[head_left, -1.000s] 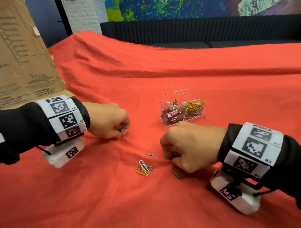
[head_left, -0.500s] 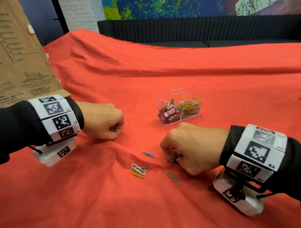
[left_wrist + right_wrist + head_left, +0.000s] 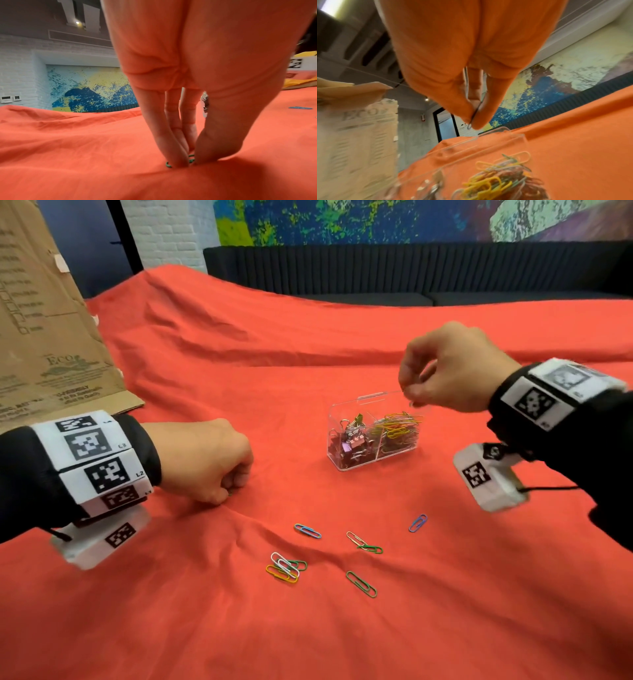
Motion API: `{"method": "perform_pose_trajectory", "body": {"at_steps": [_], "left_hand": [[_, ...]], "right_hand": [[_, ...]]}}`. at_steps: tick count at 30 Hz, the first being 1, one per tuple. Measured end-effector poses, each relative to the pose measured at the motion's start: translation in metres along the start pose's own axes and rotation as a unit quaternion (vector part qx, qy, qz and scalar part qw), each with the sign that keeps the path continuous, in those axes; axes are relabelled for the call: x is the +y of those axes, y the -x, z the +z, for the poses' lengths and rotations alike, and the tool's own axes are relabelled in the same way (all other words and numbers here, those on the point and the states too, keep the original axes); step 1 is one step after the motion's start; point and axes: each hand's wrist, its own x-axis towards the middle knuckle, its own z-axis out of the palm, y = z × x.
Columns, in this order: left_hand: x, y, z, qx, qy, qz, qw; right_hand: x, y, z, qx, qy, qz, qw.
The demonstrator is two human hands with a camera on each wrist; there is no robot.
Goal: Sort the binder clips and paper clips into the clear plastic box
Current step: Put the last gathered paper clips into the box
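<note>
The clear plastic box [image 3: 404, 451] [image 3: 513, 138] stands open on the red cloth, binder clips [image 3: 351, 440] in its left compartment and coloured paper clips [image 3: 399, 428] [image 3: 496, 180] in its right. My right hand [image 3: 412, 397] [image 3: 471, 123] hovers over the right compartment, pinching a dark paper clip [image 3: 475, 113] between thumb and fingertip. Down on the cloth to the left, my left hand [image 3: 227, 491] [image 3: 188, 161] pinches a green paper clip [image 3: 191, 158]. Several loose paper clips [image 3: 286, 568] lie on the cloth in front of the box.
A brown cardboard sheet [image 3: 44, 337] leans at the far left. The red cloth [image 3: 479, 594] is wrinkled, with a ridge behind the box. A dark sofa [image 3: 411, 272] runs along the back.
My right hand rose from the cloth beside the loose clips and moved back right, above the box, carrying a clip. The left hand stayed at its spot on the cloth.
</note>
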Motion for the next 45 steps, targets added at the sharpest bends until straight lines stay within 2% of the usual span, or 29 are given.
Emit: {"method": "perform_pose_trajectory", "body": {"at_steps": [2,4,10,15,17,19,21,23,28,33,36,39,41,45], "left_hand": [[0.001,-0.002,0.0,-0.007,0.008,-0.006,1.0],[0.002,-0.003,0.001,-0.013,0.008,-0.011,1.0],[-0.002,-0.001,0.002,-0.015,0.035,-0.006,0.999],[-0.011,0.0,-0.002,-0.024,0.085,0.015,0.996],[-0.013,0.0,0.001,-0.006,0.059,0.013,0.998],[-0.015,0.0,0.002,0.012,0.025,-0.004,1.0],[-0.017,0.002,0.001,0.013,0.01,-0.01,1.0],[-0.017,0.005,-0.001,0.002,0.004,0.001,1.0],[-0.014,0.01,0.001,-0.017,-0.019,0.031,0.999],[-0.019,0.01,0.002,-0.038,0.036,0.053,0.997],[-0.007,0.009,-0.006,0.03,0.09,0.084,0.992],[0.028,0.001,-0.01,0.101,0.159,0.13,0.973],[0.051,-0.007,-0.008,0.101,0.187,0.158,0.964],[0.066,-0.019,-0.004,0.08,0.132,0.197,0.968]], "right_hand": [[0.007,-0.01,0.007,0.043,-0.027,0.027,0.998],[0.013,-0.014,0.017,0.056,-0.033,0.037,0.997],[0.02,-0.009,0.025,0.051,-0.03,0.045,0.997],[0.014,0.005,0.01,0.069,-0.025,0.011,0.997],[0.005,0.02,0.007,0.014,-0.016,-0.035,0.999],[-0.006,0.041,0.01,-0.104,-0.004,-0.083,0.991],[-0.016,0.062,0.018,-0.231,0.027,-0.106,0.967],[-0.022,0.078,0.025,-0.299,0.06,-0.126,0.944],[-0.028,0.086,0.033,-0.315,0.116,-0.139,0.932],[-0.034,0.085,0.034,-0.333,0.099,-0.135,0.928],[-0.043,0.079,0.033,-0.297,0.055,-0.139,0.943],[-0.056,0.078,0.042,-0.278,0.019,-0.151,0.949],[-0.062,0.08,0.048,-0.284,0.025,-0.165,0.944],[-0.066,0.086,0.042,-0.319,0.061,-0.185,0.928]]}}
